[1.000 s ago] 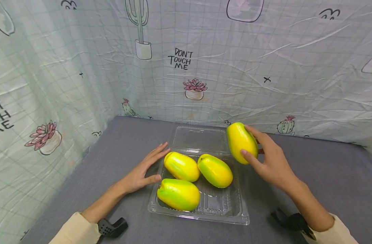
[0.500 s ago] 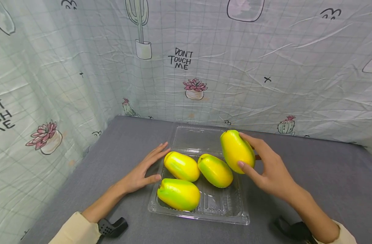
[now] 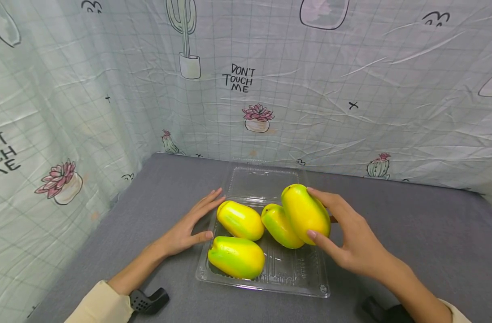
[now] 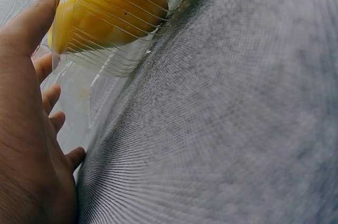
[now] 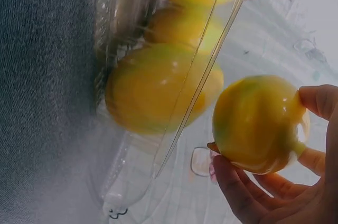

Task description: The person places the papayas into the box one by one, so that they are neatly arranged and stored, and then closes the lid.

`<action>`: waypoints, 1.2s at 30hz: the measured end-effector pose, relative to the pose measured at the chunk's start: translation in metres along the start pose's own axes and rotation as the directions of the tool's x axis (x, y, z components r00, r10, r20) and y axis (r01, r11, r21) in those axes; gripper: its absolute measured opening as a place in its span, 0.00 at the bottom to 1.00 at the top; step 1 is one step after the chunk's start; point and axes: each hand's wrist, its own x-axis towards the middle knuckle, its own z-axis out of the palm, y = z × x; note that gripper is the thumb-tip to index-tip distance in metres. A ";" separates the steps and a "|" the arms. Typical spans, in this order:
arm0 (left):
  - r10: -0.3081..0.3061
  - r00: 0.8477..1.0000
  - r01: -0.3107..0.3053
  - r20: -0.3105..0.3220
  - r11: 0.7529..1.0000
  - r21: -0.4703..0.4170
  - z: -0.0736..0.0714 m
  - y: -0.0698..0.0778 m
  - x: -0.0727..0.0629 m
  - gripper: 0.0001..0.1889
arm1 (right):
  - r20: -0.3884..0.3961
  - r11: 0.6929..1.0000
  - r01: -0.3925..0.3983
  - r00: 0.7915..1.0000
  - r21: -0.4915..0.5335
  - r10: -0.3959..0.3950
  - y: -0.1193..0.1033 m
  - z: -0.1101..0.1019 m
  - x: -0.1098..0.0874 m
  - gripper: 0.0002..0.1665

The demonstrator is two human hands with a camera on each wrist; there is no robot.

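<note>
A wrinkled, pale grid-patterned fabric backdrop [image 3: 318, 98], printed with cacti [image 3: 184, 38], pink succulents [image 3: 258, 117] and "DON'T TOUCH ME" lettering [image 3: 239, 78], hangs behind and left of the grey desk [image 3: 431, 224].

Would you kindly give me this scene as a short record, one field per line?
tray: clear plastic, lid open on the far side
inside tray: far-left fruit, near-left fruit, right fruit
fruit colours: yellow and green
right hand: holds a fourth fruit, raised clear of the tray's rim
left hand: at the tray's left side, thumb spread from fingers
surface: grey
backdrop: printed with plants
</note>
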 end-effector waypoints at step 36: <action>0.000 1.000 0.000 0.004 1.000 0.000 0.000 0.001 0.001 0.39 | 0.017 0.970 0.225 0.974 0.089 -0.227 -0.003 0.022 -0.012 0.37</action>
